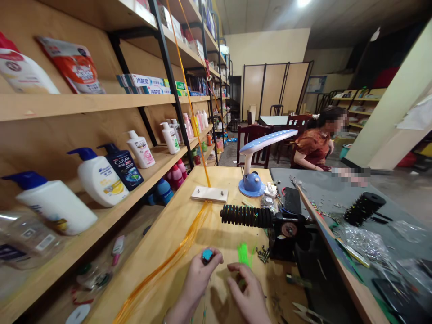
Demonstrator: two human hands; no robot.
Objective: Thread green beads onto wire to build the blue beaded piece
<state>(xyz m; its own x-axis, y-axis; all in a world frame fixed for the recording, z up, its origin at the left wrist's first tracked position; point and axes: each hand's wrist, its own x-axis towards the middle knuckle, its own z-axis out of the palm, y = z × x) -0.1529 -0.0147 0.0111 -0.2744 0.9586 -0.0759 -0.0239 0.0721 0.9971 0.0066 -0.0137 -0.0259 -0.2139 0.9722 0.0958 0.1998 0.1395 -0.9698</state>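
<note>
My left hand (201,272) is closed, thumb and fingers gripping a small dark piece with a bright blue top (207,255); its exact kind does not show. My right hand (248,290) hovers beside it over the wooden table (175,279), fingers bent and thumb apart. Just beyond the right fingertips lies a bundle of bright green strands (243,254). Small metal pieces (262,254) are heaped to its right. Left of my hands, long orange strands (182,245) run across the table from under a white plate with two bolts (209,194).
A black ribbed roller on a machine (248,216) juts over the table. Behind it stands a blue lamp (251,184). Scissors (308,312) lie at the front right. Shelves with bottles (101,177) line the left. Another person (310,144) sits at the grey table (324,193).
</note>
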